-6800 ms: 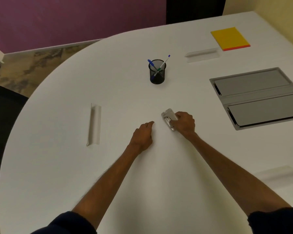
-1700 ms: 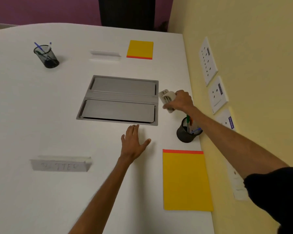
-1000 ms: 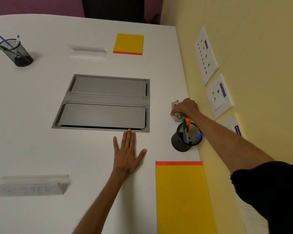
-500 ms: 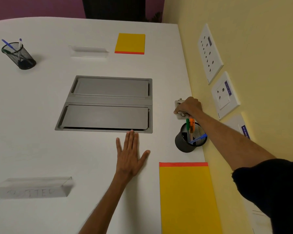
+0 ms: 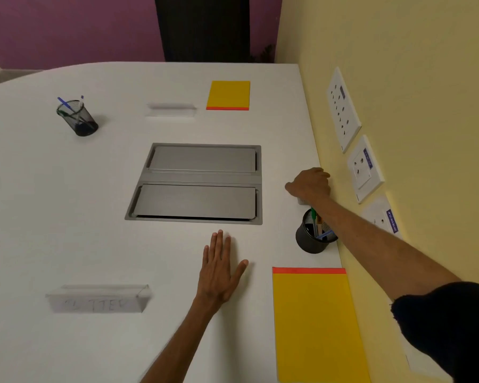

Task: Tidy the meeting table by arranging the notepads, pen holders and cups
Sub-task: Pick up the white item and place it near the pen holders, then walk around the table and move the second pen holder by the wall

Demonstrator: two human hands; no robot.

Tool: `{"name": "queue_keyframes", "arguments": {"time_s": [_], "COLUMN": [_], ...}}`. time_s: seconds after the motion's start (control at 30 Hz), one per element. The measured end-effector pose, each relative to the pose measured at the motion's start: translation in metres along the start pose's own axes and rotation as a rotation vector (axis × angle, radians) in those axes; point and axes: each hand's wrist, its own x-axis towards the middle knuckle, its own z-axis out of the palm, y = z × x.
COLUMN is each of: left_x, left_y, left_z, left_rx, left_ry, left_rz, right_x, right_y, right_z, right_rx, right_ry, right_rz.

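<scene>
My right hand [image 5: 310,185] rests near the wall edge of the white table [image 5: 67,217], closed over a small silver stapler-like object [image 5: 301,200] that is almost fully hidden beneath it. Just in front of that hand stands a black mesh pen holder [image 5: 313,236] with green, orange and blue pens. A yellow notepad [image 5: 315,324] with a red top strip lies near me on the right. My left hand [image 5: 219,269] lies flat on the table, fingers spread. A second pen holder [image 5: 78,118] stands far left, a smaller yellow notepad [image 5: 228,95] at the far side.
A grey recessed cable box [image 5: 199,183] with two lids sits mid-table. Two clear name-plate stands are here, one near left [image 5: 97,298] and one far [image 5: 172,109]. Socket plates [image 5: 343,109] line the yellow wall right of the table.
My right hand carried the small silver object from mid-table to the wall edge and lowered it beside the near pen holder. My left hand came to rest flat on the table.
</scene>
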Motion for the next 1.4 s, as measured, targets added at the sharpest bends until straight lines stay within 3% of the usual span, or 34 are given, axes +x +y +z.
{"name": "queue_keyframes", "arguments": {"time_s": [0.1,0.33,0.87,1.4], "left_x": [-0.022,-0.074,-0.279,-0.438], "left_y": [0.003,-0.003,-0.037,-0.092], "left_z": [-0.023,-0.099,-0.202,-0.296], "left_rx": [-0.012,0.03,-0.075,0.058], "left_ry": [0.028,0.204,0.355,0.602], "left_rz": [-0.021,0.024,-0.126,-0.316], "right_x": [-0.033,-0.122,-0.386,-0.563], "right_y": [-0.005,-0.013,-0.033,-0.086], "right_z": [-0.01,-0.013,-0.016,-0.022], "right_rx": [-0.026,0.148,0.442,0.445], "right_ry": [0.047,0.212,0.259,0.2], "right_rz": [-0.052,-0.413,-0.703,-1.062]}}
